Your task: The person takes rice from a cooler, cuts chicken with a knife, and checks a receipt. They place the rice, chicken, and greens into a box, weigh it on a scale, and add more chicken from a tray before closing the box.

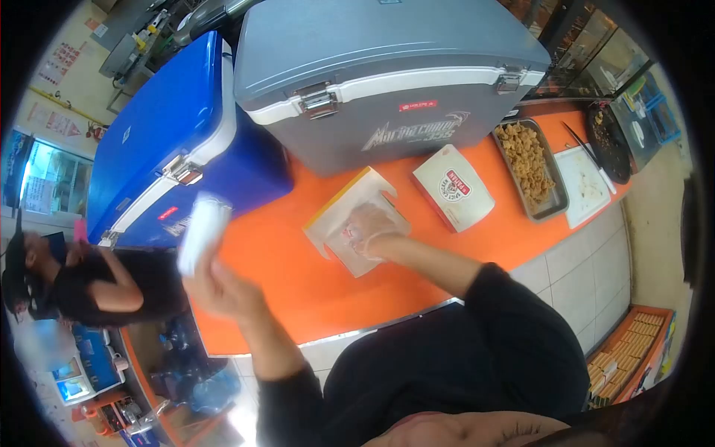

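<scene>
My left hand (pixel 227 287) is raised over the left side of the orange table, its fingers closed on a white paper-like packet (pixel 202 232) that is smeared by motion. My right hand (pixel 371 227) seems to wear a thin clear glove. It lies flat inside an unfolded cardboard food box (pixel 333 216) with a yellow-edged flap; its fingertips are hard to make out. Just right of that stands a shut cardboard box (pixel 454 186) with a red chicken logo on its lid.
A metal tray (pixel 564 201) of fried pieces (pixel 525 164) sits at the right, beside a white board (pixel 581 186) with tongs-like tools. Large grey (pixel 387 89) and blue (pixel 160 134) coolers line the table's back. Another person (pixel 82 279) in black stands at the left.
</scene>
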`<state>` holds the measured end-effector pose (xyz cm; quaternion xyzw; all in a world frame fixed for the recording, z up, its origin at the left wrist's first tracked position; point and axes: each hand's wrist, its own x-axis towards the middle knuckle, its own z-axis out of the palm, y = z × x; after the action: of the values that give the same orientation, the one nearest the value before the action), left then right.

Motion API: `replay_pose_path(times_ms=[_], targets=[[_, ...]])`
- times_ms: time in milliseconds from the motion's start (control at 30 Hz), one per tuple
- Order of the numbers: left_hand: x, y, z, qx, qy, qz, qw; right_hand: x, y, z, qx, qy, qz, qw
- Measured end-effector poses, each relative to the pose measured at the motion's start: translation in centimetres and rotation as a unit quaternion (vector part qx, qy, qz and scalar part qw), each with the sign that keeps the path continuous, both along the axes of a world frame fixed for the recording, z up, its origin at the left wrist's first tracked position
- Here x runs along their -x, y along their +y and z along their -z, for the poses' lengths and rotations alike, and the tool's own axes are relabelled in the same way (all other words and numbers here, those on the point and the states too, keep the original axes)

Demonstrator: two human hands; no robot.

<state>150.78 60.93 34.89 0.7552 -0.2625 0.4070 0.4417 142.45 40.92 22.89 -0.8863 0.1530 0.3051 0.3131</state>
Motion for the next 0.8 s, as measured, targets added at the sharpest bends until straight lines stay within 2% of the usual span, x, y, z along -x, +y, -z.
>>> replay_pose_path(times_ms=[33, 67, 100, 133, 167, 233, 333, 400, 433, 467, 500, 533, 567, 600, 667, 733, 800], targets=[[1.8, 3.2, 1.7, -0.078, 0.09, -0.061, 0.991, 1.1, 0.7, -0.2, 0.065, -0.083, 0.019, 0.994], [3.3, 4.4, 3.6, -0.085, 0.225, -0.094, 0.966, 1.6, 0.7, -0.4, 0.131, -0.169, 0.043, 0.976], [4.4, 5.5, 7.2, -0.113, 0.339, -0.118, 0.926, 1.4, 0.0, 0.3, 0.13, -0.177, 0.05, 0.974], [5.0, 6.7, 11.7, -0.29, 0.404, -0.138, 0.857, 1.6, -0.4, 1.8, 0.085, -0.188, 0.042, 0.978], [6.6, 4.5, 11.6, -0.387, 0.519, -0.059, 0.76, 2.5, -0.8, 2.9, 0.038, -0.192, 0.03, 0.98], [7.8, 0.5, 15.6, -0.492, 0.557, -0.037, 0.668, 7.0, -4.5, 2.0, -0.013, -0.313, -0.032, 0.949], [7.9, -3.3, 21.2, -0.48, 0.57, -0.001, 0.667, 17.9, -10.5, 0.3, -0.011, -0.238, 0.058, 0.969], [7.1, -2.9, 26.2, -0.512, 0.462, 0.125, 0.713, 27.9, -14.3, 1.1, 0.037, -0.23, 0.128, 0.964], [6.3, -1.8, 30.1, -0.626, 0.234, 0.093, 0.738, 33.0, -16.2, 1.2, 0.059, -0.231, 0.144, 0.961], [6.9, -1.9, 30.7, -0.56, 0.202, 0.083, 0.799, 38.0, -17.9, 1.6, 0.071, -0.211, 0.182, 0.958], [7.2, -1.6, 31.1, -0.606, 0.169, 0.057, 0.775, 43.4, -19.5, 2.0, 0.082, -0.189, 0.217, 0.954], [7.5, -1.1, 31.4, -0.595, 0.189, 0.02, 0.781, 49.1, -20.8, 3.6, 0.097, -0.166, 0.284, 0.939], [9.2, -1.6, 29.8, -0.61, 0.226, -0.023, 0.759, 54.2, -22.0, 4.8, 0.111, -0.142, 0.343, 0.922], [12.1, -2.5, 27.7, -0.567, 0.144, -0.025, 0.811, 58.4, -23.0, 4.2, 0.113, -0.097, 0.372, 0.916], [14.6, -3.6, 26.1, -0.533, 0.177, -0.047, 0.826, 65.9, -26.3, 1.9, 0.13, -0.062, 0.404, 0.903], [19.6, -8.1, 21.6, -0.427, 0.249, -0.086, 0.865, 72.1, -28.8, 0.2, 0.101, 0.073, 0.41, 0.903], [23.6, -13.8, 18.9, -0.424, 0.255, -0.059, 0.867, 78.8, -32.3, 0.9, 0.105, 0.057, 0.416, 0.901]])
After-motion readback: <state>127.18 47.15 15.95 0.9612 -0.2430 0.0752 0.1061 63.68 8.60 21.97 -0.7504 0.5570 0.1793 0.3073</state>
